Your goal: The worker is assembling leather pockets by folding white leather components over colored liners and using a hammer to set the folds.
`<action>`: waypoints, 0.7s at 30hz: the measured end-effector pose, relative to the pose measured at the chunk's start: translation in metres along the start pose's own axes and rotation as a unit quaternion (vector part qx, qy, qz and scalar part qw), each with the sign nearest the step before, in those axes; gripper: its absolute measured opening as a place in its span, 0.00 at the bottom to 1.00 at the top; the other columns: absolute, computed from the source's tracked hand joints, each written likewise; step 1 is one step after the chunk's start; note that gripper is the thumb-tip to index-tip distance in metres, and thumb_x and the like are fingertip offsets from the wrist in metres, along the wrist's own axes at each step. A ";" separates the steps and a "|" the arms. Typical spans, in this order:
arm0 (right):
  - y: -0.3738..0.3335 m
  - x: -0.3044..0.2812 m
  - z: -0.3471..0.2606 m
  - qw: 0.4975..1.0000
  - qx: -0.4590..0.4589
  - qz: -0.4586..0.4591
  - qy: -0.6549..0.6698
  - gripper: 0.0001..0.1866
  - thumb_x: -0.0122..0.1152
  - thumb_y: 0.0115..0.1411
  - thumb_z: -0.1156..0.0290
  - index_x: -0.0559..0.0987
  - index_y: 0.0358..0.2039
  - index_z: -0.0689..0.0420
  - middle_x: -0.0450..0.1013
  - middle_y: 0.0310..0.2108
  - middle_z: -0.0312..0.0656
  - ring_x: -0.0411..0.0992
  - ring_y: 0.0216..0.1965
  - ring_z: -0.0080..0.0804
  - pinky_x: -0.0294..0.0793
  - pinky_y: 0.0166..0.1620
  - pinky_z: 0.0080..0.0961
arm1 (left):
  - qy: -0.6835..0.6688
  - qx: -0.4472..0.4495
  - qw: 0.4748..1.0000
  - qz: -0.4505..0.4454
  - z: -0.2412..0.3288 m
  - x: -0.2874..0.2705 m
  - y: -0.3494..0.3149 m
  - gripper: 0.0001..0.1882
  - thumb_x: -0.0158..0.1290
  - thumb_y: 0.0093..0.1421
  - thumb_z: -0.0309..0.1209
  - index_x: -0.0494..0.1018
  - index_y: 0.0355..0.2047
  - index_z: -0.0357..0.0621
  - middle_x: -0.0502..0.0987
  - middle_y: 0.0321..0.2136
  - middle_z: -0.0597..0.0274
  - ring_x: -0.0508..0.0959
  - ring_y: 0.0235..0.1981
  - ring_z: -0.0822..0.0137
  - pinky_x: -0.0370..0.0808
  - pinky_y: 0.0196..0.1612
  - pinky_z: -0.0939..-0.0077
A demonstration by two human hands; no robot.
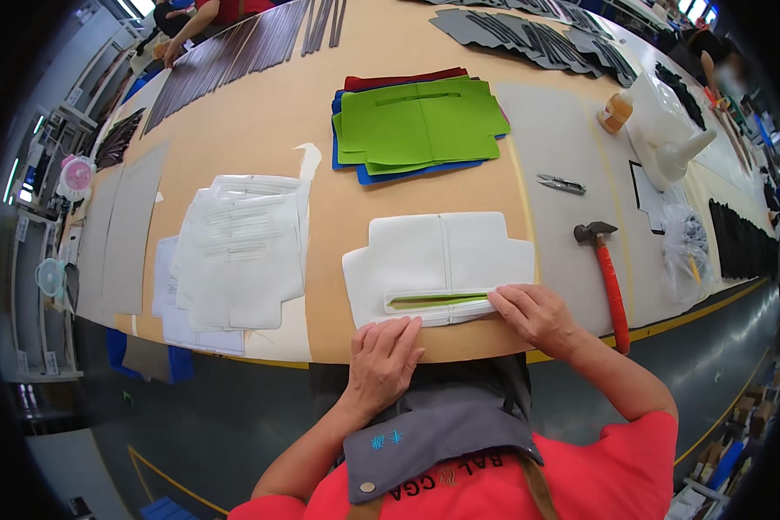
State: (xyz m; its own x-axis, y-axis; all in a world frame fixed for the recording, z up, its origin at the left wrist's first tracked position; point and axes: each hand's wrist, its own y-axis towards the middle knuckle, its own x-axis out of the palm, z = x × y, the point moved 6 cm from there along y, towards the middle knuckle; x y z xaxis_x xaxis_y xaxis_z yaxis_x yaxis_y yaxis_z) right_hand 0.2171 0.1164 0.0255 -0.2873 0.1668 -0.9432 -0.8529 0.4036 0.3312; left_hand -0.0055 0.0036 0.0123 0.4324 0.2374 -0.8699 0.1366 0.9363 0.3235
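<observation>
A white cut panel (pixel 407 247) with notched corners lies before me at the table's front edge. Near its front side runs a long narrow slot, inside which a green strip (pixel 442 301) shows. My left hand (pixel 383 360) rests its stretched fingers on the panel's front left edge, below the slot's left end. Across the slot's right end lie the fingers of my right hand (pixel 536 321); its thumb is mostly hidden. Behind the panel sits a stack of green panels (pixel 420 126), with blue and red ones beneath.
Left lies a stack of white panels (pixel 243 269) over paper sheets. Right are a red-handled hammer (pixel 611 290), thread snips (pixel 562 184), an amber bottle (pixel 615 113), a white jug (pixel 672 156) and a clear plastic bag (pixel 686 251). Dark strips (pixel 234 61) lie far left; other people work beyond.
</observation>
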 end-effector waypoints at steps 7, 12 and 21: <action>0.090 -0.008 0.081 0.946 0.152 0.047 0.283 0.06 0.59 0.65 0.76 0.78 0.43 0.60 0.78 0.36 0.49 0.78 0.37 0.49 0.77 0.41 0.35 | -0.025 -0.002 0.998 0.053 0.001 -0.038 0.017 0.21 0.63 0.60 0.31 0.79 0.55 0.50 0.74 0.53 0.61 0.73 0.56 0.57 0.67 0.61 0.58; 0.188 -0.010 0.174 0.912 0.206 0.079 0.347 0.12 0.57 0.72 0.64 0.78 0.44 0.61 0.76 0.31 0.45 0.72 0.32 0.28 0.73 0.40 0.26 | -0.037 -0.034 0.997 0.056 -0.012 -0.044 0.016 0.18 0.61 0.61 0.31 0.78 0.53 0.49 0.76 0.50 0.53 0.76 0.53 0.47 0.73 0.57 0.52; 0.254 0.025 0.214 0.957 0.079 0.255 -0.114 0.15 0.60 0.68 0.61 0.82 0.49 0.55 0.82 0.39 0.40 0.76 0.45 0.42 0.74 0.50 0.37 | -0.071 -0.027 0.990 0.115 -0.017 -0.032 0.019 0.21 0.65 0.54 0.23 0.81 0.49 0.50 0.76 0.48 0.60 0.77 0.49 0.56 0.77 0.51 0.67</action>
State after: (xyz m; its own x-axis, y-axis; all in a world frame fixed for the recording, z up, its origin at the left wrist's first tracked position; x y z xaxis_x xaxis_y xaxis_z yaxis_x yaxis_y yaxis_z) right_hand 0.0872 0.4159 0.0920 -0.5312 0.5631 -0.6330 -0.5452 0.3447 0.7642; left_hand -0.0318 0.0181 0.0399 0.5686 0.4103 -0.7130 -0.0266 0.8754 0.4826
